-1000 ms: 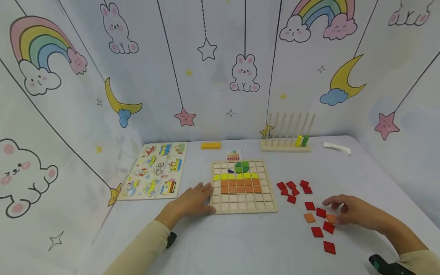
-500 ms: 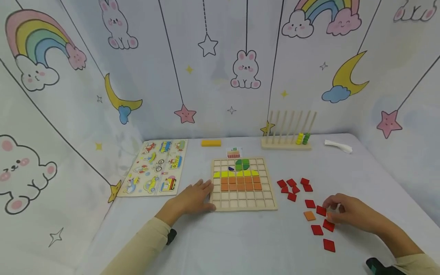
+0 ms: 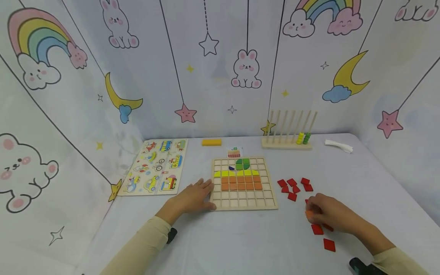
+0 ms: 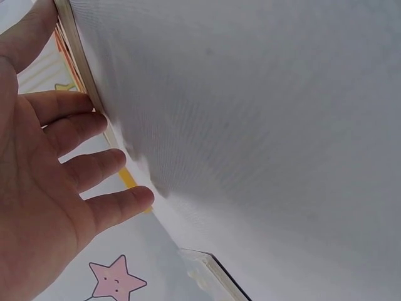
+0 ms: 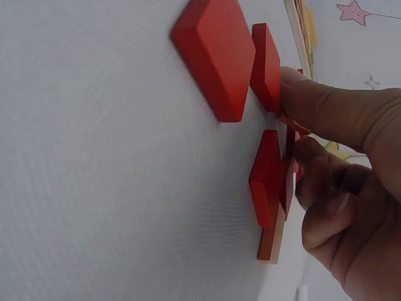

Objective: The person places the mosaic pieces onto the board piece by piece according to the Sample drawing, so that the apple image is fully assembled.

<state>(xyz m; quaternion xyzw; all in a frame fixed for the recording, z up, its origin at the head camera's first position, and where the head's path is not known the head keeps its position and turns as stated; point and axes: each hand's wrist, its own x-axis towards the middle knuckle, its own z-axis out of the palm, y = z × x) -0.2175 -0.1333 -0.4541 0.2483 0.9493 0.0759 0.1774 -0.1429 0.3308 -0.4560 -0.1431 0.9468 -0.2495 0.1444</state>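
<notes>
I have my right hand [image 3: 326, 212] bent over the tabletop, its fingers curled in, thumb and forefinger pinching an orange tile [image 3: 309, 214] to the right of the grid board [image 3: 239, 205]. Red tiles [image 3: 329, 245] lie around and below my fingertips, and a second orange tile [image 5: 270, 241] rests on the white cloth [image 3: 254, 242] under that hand, beyond the pinch. My left hand [image 3: 194, 196] is stretched out, fingers extended and a little apart, touching the board's left edge, with the thumb by its near corner; it grips nothing. In the board sit orange squares [image 3: 241, 182], yellow pieces [image 3: 239, 173] and green pieces [image 3: 242, 164].
</notes>
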